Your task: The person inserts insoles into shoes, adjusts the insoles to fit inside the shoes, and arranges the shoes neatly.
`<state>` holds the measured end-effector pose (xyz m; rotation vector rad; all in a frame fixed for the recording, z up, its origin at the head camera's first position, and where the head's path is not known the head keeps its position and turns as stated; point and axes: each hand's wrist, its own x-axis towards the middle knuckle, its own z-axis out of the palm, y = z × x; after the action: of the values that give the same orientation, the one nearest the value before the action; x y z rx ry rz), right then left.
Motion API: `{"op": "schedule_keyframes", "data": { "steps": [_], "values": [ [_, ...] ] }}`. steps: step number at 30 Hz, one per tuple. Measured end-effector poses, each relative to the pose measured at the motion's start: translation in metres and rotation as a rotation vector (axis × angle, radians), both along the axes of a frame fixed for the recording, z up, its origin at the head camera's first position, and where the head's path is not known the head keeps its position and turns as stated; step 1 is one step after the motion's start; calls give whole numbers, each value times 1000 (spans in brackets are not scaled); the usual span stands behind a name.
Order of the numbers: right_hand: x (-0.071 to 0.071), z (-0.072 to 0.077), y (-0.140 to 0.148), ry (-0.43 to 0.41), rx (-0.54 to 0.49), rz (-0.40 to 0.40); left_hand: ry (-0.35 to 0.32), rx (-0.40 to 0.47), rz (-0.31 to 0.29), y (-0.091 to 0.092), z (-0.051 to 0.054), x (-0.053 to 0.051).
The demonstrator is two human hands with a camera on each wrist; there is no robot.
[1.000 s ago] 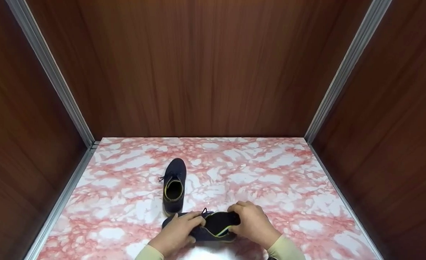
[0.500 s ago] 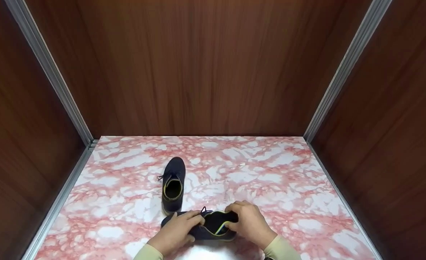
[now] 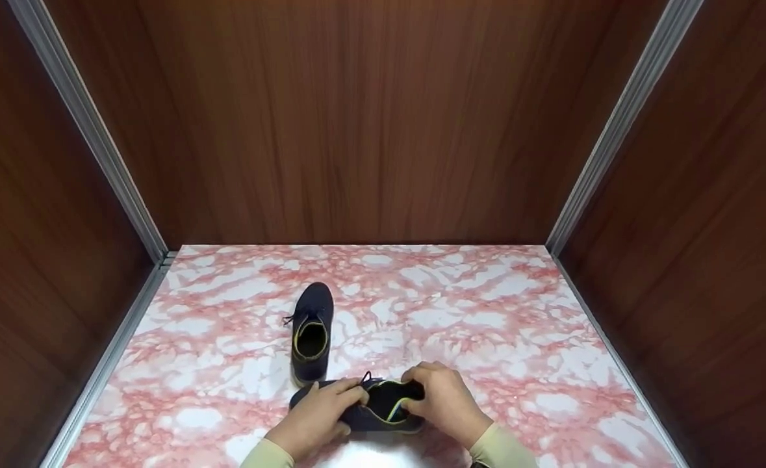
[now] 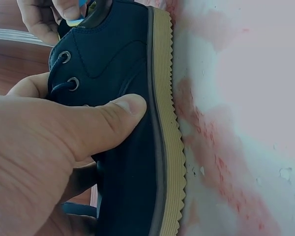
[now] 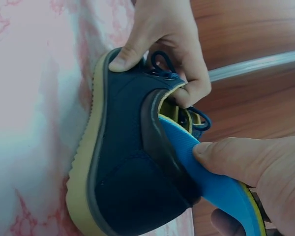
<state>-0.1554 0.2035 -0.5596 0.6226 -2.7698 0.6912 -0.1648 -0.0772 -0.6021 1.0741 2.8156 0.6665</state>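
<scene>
A dark navy lace-up shoe (image 3: 379, 422) with a tan zigzag-edged sole stands on the tabletop, toe to the left. My left hand (image 3: 324, 413) grips its front part, thumb on the near side, as the left wrist view shows. At the heel end, my right hand (image 3: 444, 398) pinches an insole (image 5: 187, 152), blue underneath with a yellow edge. The insole sits partly inside the shoe's opening and its held end sticks out, curved. How deep its far end reaches is hidden. Just behind the toe stands a matching second shoe (image 3: 316, 305), toe pointing away.
The pink-and-white marbled tabletop (image 3: 486, 312) is enclosed by brown wood-grain panels (image 3: 357, 130) at the back and both sides. Grey metal strips (image 3: 97, 143) run along the corners and side edges.
My right hand has moved slightly left toward the toe, carrying the insole a little further into the shoe. The left hand keeps its grip, and the second shoe stays in place.
</scene>
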Motion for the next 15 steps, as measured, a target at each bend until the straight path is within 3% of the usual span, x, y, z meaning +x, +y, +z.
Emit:
{"op": "schedule_keyframes", "data": {
  "steps": [6,15],
  "values": [
    [1,1,3,-19,30,-20,23,15,-8,1,1,-1],
    [5,7,9,-78,165,-11,14,2,-6,-1,0,0]
  ]
}}
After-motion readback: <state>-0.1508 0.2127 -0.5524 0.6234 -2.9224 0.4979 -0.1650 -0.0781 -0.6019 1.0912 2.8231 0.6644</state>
